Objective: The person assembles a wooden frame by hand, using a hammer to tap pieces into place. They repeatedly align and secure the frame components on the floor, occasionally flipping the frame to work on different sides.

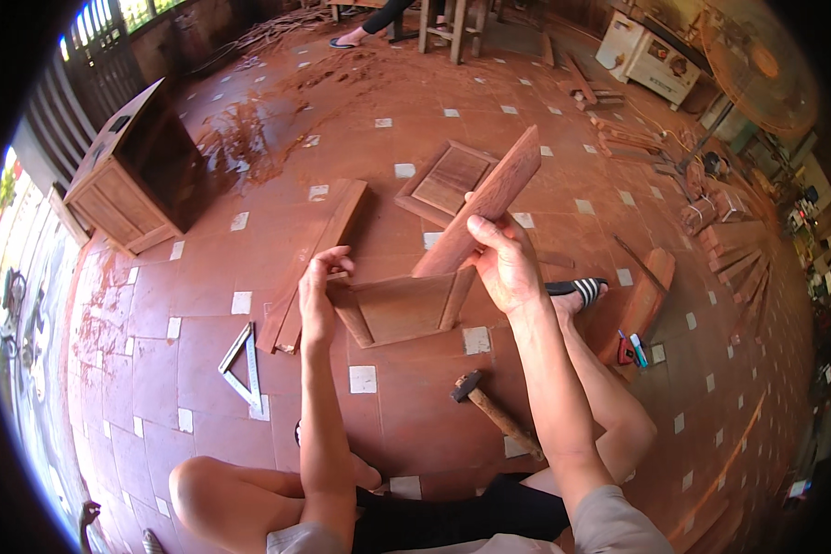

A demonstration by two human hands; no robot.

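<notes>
your right hand [500,261] is closed around a long reddish wooden board [482,210], thumb toward you and fingers wrapped over its far face, gripping it near the lower end. the board rises tilted up and away to the right, and its bottom end meets the right top corner of the small wooden frame [402,307] that lies on the floor in front of you. your left hand [318,288] is curled at the frame's left top corner, fingertips bent down onto the wood there; whether it pinches the piece or only presses on it cannot be told.

the frame is a shallow panel piece with a flat centre and raised side rails, the same red-brown as the board, resting flat on the tiled floor [203,369] between your hands. your right foot in a striped sandal [577,288] sits just beside your right hand.

just left of the frame lie two long planks [312,263] side by side. beyond the board is another panelled frame [445,182], flat on the floor. near your left knee lies a metal try square [243,364], and a hammer [494,411] with a wooden handle lies near your right forearm. a wooden cabinet [134,175] stands well apart at the upper left, and a white machine [651,57] stands far off at the upper right.
</notes>
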